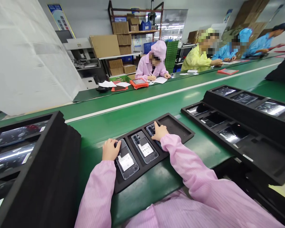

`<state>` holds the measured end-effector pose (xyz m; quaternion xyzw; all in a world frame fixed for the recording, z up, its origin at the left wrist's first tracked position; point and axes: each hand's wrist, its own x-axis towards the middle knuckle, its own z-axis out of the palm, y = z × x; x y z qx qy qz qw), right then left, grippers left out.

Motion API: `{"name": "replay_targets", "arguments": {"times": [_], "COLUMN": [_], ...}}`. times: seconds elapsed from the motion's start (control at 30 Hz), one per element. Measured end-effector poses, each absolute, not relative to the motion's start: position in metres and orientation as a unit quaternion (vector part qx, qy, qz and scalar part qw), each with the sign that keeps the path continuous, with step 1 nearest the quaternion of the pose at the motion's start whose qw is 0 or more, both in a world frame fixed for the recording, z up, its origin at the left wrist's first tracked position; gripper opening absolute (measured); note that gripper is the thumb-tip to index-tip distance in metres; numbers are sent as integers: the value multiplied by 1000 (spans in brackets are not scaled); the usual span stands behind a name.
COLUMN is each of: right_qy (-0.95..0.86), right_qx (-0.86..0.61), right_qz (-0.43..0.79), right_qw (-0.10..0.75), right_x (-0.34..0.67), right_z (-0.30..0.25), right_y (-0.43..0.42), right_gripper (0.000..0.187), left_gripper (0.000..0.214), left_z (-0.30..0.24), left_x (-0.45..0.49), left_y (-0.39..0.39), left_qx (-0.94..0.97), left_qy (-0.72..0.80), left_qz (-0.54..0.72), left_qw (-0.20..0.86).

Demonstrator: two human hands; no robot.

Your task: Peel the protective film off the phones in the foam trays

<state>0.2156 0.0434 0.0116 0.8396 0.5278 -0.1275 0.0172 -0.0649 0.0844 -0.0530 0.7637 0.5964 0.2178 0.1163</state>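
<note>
A black tray point(178, 127) lies on the green belt in front of me with three phones in it, backs up. My left hand point(110, 149) rests on the top end of the left phone point(127, 161), fingers curled over it. My right hand point(159, 131) lies flat on the right phone point(152, 129), covering most of it. The middle phone point(144, 147) is untouched. The tray's rightmost slot holds nothing.
A stack of black trays with phones point(19, 158) stands at my left. More stacked trays point(247, 117) are at my right. Across the belt point(137, 110), a person in pink point(152, 63) writes; other people sit further right. Shelves with cardboard boxes point(123, 38) stand behind.
</note>
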Motion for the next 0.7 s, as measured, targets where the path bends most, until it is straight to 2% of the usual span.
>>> {"name": "replay_targets", "arguments": {"times": [0.13, 0.33, 0.5, 0.7], "right_qy": [539, 590, 648, 588], "right_qx": [833, 800, 750, 796], "right_qz": [-119, -90, -130, -140], "right_qw": [-23, -60, -30, 11], "right_x": [222, 196, 146, 117], "right_z": [14, 50, 53, 24], "right_y": [41, 32, 28, 30], "right_gripper": [101, 101, 105, 109], "left_gripper": [24, 25, 25, 25], "left_z": [-52, -52, -53, -54], "left_x": [-65, -64, -65, -65], "left_y": [85, 85, 85, 86], "left_qx": [762, 764, 765, 765], "left_qy": [597, 592, 592, 592], "left_qz": [218, 225, 223, 223], "left_qw": [120, 127, 123, 123]}}
